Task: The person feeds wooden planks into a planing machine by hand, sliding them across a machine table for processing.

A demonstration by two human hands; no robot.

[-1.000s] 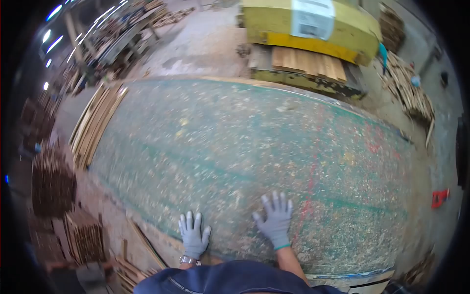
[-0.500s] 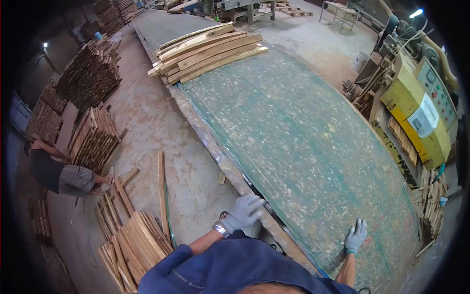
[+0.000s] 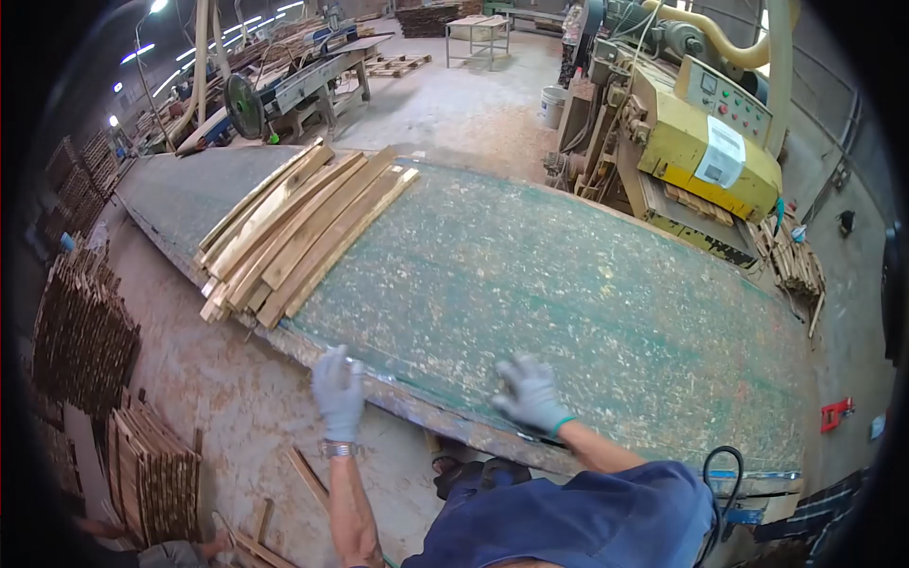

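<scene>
A long worktable (image 3: pixel 568 275) with a worn green, speckled top stretches across the view. Several wooden boards (image 3: pixel 312 227) lie in a loose pile on its left part. My left hand (image 3: pixel 339 393), in a grey glove with a watch at the wrist, is at the table's near edge, just below the boards, fingers apart and holding nothing. Over the tabletop near the same edge is my right hand (image 3: pixel 532 393), also gloved, its fingers spread and slightly blurred, with nothing in it.
A yellow machine (image 3: pixel 710 151) with a control panel stands beyond the table at right. Stacked wood (image 3: pixel 156 473) is on the floor at lower left, beside a partly visible person (image 3: pixel 180 554). A saw-like machine (image 3: pixel 284 95) stands behind the boards.
The view has turned left, towards the board pile. My left hand has moved along the edge closer to the boards, and my right hand has come nearer the table's near edge.
</scene>
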